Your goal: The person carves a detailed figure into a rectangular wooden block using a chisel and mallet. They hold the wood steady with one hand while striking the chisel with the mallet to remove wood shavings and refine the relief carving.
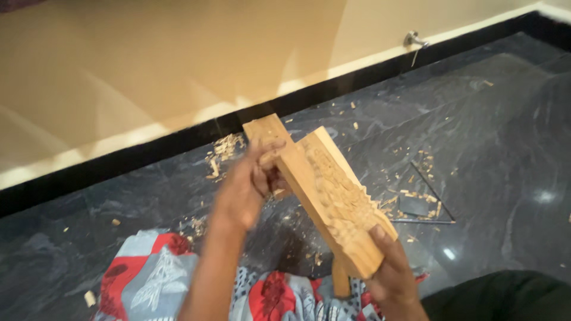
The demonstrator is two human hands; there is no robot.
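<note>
I hold a long carved wooden block (333, 199) tilted up off the floor, its carved relief face turned toward me. My left hand (250, 181) grips the block's upper left edge, fingers curled on the side. At the block's near lower end, my right hand (389, 270) clasps it from beneath. A second plain wooden plank (266, 128) shows behind the block's far end. A narrow wooden piece (340, 279) pokes out below the block.
Dark marble floor (505, 131) strewn with wood chips (225, 148). A red, grey and white patterned cloth (160, 276) lies near me. Thin metal rods (428, 205) lie to the right. A cream wall with black skirting (148, 148) runs behind, with a metal fitting (413, 40).
</note>
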